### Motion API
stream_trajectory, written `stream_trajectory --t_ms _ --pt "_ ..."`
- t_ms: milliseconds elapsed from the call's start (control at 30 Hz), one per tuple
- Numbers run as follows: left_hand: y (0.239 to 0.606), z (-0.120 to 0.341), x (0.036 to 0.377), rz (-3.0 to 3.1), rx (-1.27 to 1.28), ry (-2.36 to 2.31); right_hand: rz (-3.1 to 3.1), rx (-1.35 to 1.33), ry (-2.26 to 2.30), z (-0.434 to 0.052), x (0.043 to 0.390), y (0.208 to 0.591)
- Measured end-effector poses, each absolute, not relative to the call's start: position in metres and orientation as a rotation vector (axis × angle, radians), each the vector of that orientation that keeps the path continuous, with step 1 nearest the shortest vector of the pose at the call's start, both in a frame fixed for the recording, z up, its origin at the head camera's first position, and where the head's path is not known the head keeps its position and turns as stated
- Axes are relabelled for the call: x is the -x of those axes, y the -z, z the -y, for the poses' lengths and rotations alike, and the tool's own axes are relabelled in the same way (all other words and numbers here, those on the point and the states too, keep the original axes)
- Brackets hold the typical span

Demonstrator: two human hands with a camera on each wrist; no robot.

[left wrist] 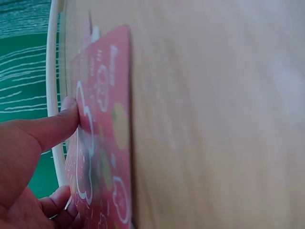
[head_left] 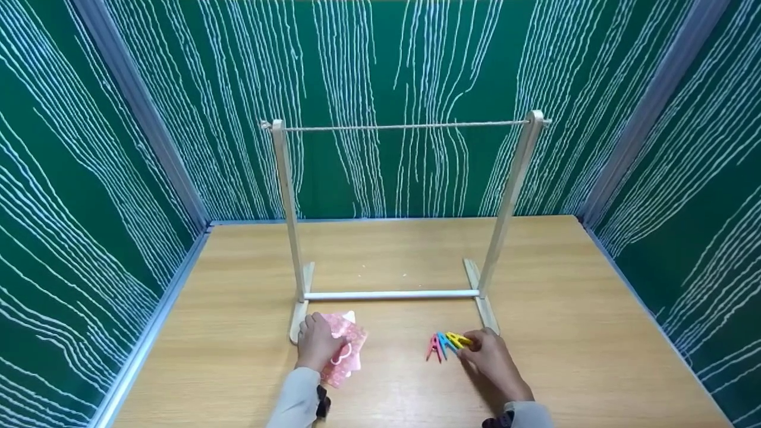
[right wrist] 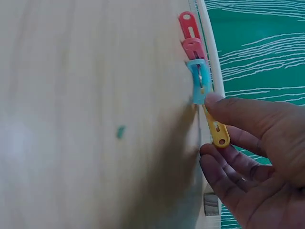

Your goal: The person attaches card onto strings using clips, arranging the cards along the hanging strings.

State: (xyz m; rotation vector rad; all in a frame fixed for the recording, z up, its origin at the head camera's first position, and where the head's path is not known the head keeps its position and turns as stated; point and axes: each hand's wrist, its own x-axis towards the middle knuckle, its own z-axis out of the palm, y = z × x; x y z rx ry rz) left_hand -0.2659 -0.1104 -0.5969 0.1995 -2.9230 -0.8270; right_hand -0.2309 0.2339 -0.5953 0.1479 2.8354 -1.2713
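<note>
Wooden table [head_left: 594,333]: drying rack [head_left: 398,208] behind pink cloth [head_left: 348,351], clothespins [head_left: 446,343].

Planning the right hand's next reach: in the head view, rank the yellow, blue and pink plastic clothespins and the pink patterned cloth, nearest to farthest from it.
1. Yellow plastic clothespin, at the right hand's fingertips.
2. Blue plastic clothespin, just left of it.
3. Pink plastic clothespin, leftmost of the three.
4. Pink patterned cloth, far left under the left hand.
</note>
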Motion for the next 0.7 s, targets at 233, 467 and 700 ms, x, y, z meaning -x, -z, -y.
stream_trajectory --t_ms 233,467,700 --pt "0.592 0.110 0.272 2.846 -0.150 1.007 -2.837 -0.196 1.299 -0.238 0.233 0.586" --pt "0.577 0.116 0.276 2.787 0.020 1.059 -2.786 -0.201 1.568 -0.238 0.230 0.577" --pt "0.552 0.114 0.284 2.734 0.025 1.296 -2.652 -0.299 1.760 -0.241 0.235 0.564"
